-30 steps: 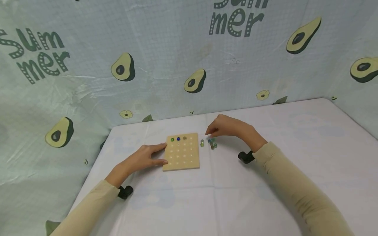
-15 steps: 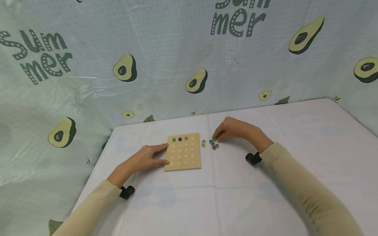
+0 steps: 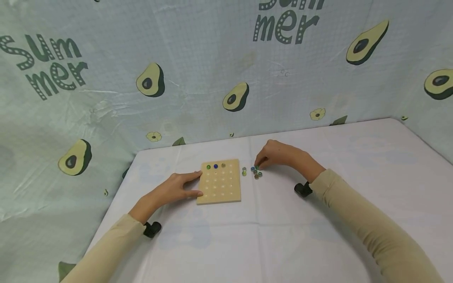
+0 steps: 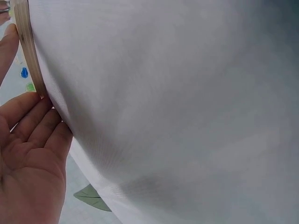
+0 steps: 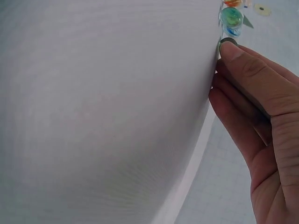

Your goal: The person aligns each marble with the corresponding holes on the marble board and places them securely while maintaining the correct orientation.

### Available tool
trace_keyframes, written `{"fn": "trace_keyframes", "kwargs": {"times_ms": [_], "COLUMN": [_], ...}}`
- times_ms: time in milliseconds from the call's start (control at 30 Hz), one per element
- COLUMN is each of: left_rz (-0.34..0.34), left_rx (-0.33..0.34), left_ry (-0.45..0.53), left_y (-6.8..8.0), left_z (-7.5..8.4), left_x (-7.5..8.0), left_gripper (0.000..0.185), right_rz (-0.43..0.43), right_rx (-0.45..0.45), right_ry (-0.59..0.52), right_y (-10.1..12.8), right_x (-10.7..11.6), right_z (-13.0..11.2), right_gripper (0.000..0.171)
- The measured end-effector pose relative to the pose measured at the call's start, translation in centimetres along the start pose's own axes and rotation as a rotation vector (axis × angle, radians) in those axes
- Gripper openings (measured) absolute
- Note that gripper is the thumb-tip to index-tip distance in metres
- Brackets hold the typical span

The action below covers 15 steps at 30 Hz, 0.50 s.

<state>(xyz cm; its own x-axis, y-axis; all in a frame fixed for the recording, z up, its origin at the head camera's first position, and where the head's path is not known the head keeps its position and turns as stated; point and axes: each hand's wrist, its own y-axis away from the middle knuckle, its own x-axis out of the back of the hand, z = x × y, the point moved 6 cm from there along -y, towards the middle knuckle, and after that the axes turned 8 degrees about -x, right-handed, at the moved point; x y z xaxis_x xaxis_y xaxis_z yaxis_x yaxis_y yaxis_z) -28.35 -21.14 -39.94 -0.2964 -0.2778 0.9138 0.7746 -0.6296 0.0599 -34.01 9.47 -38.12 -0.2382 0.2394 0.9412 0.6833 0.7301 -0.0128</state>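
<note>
Marbles (image 3: 256, 172) lie in a small loose cluster near the middle of the head view, just right of a square wooden board (image 3: 220, 182) on the white tabletop (image 3: 318, 236). The right hand (image 3: 279, 154) sits just above and to the right of the cluster, its fingers (image 3: 259, 160) curled downward with the tips at the uppermost marble. In the right wrist view, at the upper right of the frame, a fingertip (image 5: 232, 50) touches a dark marble (image 5: 227, 41) beside a blue-green one (image 5: 231, 18); whether the marble is already pinched or only touched cannot be told.

Left of centre, the left hand (image 3: 175, 190) rests on the tabletop against the board's left edge, fingers straight and relaxed, thumb near the lower corner and forefinger near the upper one. The left wrist view shows this at its left edge: the open palm (image 4: 28, 158) lies flat with the fingertips touching the board's thin wooden side (image 4: 28, 51).

The board carries a grid of small hollows. Three in its top row are filled, from left to right with a green marble (image 3: 208, 167), a blue one (image 3: 215, 166) and a pale greyish one (image 3: 223, 165). Two more marbles (image 3: 243, 171) lie apart from the cluster, between it and the board. Behind the tabletop hangs a pale cloth printed with avocados (image 3: 148, 80).
</note>
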Motion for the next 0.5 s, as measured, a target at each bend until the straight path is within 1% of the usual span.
{"fn": "trace_keyframes", "kwargs": {"times_ms": [133, 300, 500], "left_rz": [-0.002, 0.003, 0.003], "left_rx": [0.001, 0.000, 0.001], "left_ry": [-0.001, 0.005, 0.003], "left_y": [0.05, 0.14, -0.04], "left_z": [0.03, 0.06, 0.06], "left_x": [0.00, 0.03, 0.04], "left_gripper": [0.087, 0.087, 0.088], "right_rz": [-0.006, -0.013, 0.007], "right_rx": [-0.013, -0.011, 0.014], "right_ry": [-0.008, 0.014, 0.026], "right_y": [0.04, -0.09, 0.02], "right_x": [0.05, -0.04, 0.17], "right_z": [-0.10, -0.09, -0.19], "right_gripper": [0.014, 0.015, 0.014]}}
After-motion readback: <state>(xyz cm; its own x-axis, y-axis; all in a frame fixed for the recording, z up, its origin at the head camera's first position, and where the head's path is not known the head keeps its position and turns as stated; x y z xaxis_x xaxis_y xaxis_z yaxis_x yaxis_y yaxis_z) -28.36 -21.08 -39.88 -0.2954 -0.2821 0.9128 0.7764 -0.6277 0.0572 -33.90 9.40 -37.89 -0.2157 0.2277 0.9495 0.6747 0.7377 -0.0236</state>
